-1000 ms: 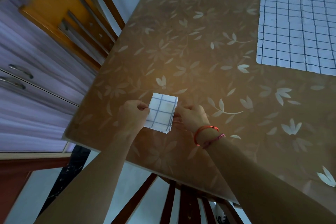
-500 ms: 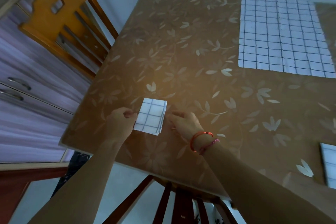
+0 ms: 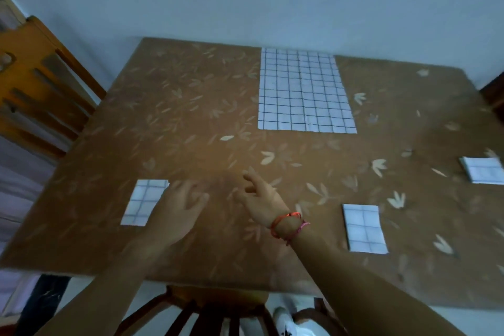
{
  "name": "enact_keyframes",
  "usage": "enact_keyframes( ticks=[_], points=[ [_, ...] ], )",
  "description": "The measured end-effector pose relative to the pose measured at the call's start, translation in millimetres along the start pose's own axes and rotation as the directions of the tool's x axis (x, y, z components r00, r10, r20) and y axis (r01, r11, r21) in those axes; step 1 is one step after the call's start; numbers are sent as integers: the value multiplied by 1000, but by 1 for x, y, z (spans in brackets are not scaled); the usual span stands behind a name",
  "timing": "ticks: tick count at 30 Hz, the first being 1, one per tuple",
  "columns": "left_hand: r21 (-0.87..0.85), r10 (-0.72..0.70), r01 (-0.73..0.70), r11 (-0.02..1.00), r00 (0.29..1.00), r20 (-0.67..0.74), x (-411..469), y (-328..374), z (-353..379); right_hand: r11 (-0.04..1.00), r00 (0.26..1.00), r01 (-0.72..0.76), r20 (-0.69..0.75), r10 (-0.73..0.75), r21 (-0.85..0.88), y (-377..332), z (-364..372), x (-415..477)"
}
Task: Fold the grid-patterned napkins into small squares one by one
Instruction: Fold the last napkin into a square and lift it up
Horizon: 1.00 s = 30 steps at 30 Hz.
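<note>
Head view of the brown, leaf-printed surface (image 3: 191, 106), with 12 o'clock taken as the edge against the wall. One unfolded grid-patterned napkin (image 3: 305, 90) lies flat at 12 o'clock, its far edge at the far edge of the surface. Three napkins lie folded into small squares:

- The left folded napkin (image 3: 146, 202) lies at 8 o'clock.
- The near-right folded napkin (image 3: 364, 229) lies at 4 o'clock.
- The far-right folded napkin (image 3: 482, 173) lies at 3 o'clock and reaches the frame edge.

All four napkins are well apart from one another.

The left hand (image 3: 180, 210) is at 7 o'clock, palm down and holding nothing, with its fingers spread wide and relaxed. It is just beside the right edge of the left folded napkin. Motion blur hides whether it touches that napkin.

The right hand (image 3: 261, 199) is near the centre, also holding nothing. Its fingers are straight and loosely parted, pointing toward 12 o'clock. It is well apart from every napkin, and whether it touches the surface cannot be told. Red and pink bracelets (image 3: 286, 225) circle the right wrist.

A wooden chair (image 3: 35, 84) stands beyond the 9 o'clock edge. The back of a second chair (image 3: 207, 308) shows below the 6 o'clock edge.
</note>
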<state>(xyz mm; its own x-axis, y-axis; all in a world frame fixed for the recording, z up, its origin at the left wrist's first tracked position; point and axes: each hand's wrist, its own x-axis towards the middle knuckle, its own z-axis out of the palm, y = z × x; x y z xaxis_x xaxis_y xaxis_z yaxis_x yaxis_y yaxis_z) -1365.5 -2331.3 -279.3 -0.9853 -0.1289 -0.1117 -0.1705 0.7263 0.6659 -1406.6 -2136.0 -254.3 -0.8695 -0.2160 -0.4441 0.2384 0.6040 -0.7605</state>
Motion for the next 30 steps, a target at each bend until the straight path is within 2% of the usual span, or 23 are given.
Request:
enact_keyframes(
  ticks=[9,16,20,22,23,25,27,28,29,30],
  points=[
    [220,244,-238,946,970,1,10,102,26,971,978,-1,-201,-49,-240,44,-116,-52],
    [375,345,-316,871,939,-10,29,152,33,913,953,-34,-289,-94,-407,53,-188,-68],
    [481,329,-298,824,944,20,43,168,32,816,923,-60,-344,-174,-574,47,-215,-66],
    [530,313,-280,801,949,30,51,172,32,757,921,-88,-343,-186,-647,76,-220,-49],
    [541,309,-277,794,951,34,56,174,32,771,926,-117,-349,-142,-626,103,-224,-32],
    [559,306,-286,779,950,59,65,176,36,802,918,-87,-360,-165,-591,136,-227,-7],
    [572,303,-292,767,950,79,73,179,42,775,915,-93,-360,-181,-625,114,-233,-12],
    [567,304,-293,770,949,77,78,181,46,717,917,-84,-335,-215,-692,89,-236,-22],
    [559,309,-296,775,948,74,83,183,50,716,910,-49,-326,-256,-697,74,-238,-24],
    [552,312,-301,777,947,76,89,184,54,708,913,-73,-333,-236,-702,63,-241,-22]
  ],
)
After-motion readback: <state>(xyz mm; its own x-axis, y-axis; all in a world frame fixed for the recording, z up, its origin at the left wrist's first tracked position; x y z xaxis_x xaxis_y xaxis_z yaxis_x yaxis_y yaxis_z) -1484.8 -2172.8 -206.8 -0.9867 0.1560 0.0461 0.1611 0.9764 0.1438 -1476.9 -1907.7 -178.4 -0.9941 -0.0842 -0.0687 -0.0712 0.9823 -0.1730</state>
